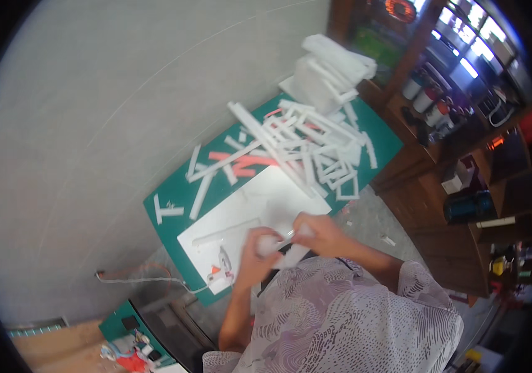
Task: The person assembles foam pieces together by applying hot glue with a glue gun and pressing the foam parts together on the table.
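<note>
Close to my body, above the near edge of the white board [250, 202], both hands hold a blurred white foam piece [293, 255]. My left hand [254, 253] is closed around its left part. The fingers of my right hand [319, 234] pinch its right part, near my left fingertips. Motion and my fingers hide its exact shape. On the board left of my hands lies a white-and-grey glue gun [223, 261] with an orange part and a cable. A long off-white foam strip [227, 232] rests beyond it.
The green table [165, 227] carries a heap of white foam strips and frames [315, 140], with several red strips [244, 163] among them. Stacked white foam [328, 71] stands at the far right corner. A white cable [148, 280] runs left. Wooden cabinets [430, 224] stand at right.
</note>
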A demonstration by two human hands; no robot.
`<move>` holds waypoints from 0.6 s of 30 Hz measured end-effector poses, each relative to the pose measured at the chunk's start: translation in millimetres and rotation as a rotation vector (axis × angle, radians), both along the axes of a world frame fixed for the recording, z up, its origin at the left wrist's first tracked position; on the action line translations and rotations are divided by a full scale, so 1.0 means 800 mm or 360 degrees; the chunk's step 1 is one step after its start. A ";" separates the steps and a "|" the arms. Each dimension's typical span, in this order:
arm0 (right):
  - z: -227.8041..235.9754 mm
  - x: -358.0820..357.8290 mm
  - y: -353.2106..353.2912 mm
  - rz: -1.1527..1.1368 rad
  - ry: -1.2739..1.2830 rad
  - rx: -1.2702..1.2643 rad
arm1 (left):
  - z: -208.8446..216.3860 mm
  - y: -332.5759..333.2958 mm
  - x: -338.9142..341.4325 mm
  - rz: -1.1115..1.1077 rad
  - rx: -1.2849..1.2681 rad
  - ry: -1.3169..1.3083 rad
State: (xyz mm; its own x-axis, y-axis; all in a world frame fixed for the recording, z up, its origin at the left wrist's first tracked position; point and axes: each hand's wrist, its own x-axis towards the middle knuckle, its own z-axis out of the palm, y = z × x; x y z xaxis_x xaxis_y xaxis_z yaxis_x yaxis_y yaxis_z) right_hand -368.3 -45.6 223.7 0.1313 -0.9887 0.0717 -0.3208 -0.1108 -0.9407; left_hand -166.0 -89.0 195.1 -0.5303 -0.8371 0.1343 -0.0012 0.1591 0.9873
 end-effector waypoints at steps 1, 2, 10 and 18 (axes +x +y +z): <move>-0.001 -0.004 0.008 -0.0019 -0.0001 -0.0035 | 0.013 0.006 -0.025 -0.0235 -0.0072 -0.0383; -0.003 -0.008 0.017 -0.0070 -0.0068 0.0101 | 0.013 0.014 -0.052 -0.0270 -0.0005 -0.0388; -0.033 -0.111 0.038 -0.0538 -0.1114 0.0042 | 0.024 0.023 -0.157 -0.0597 0.0022 -0.0732; -0.006 -0.335 0.027 -0.1337 -0.1552 -0.0403 | -0.040 0.030 -0.168 -0.0405 0.0073 -0.0746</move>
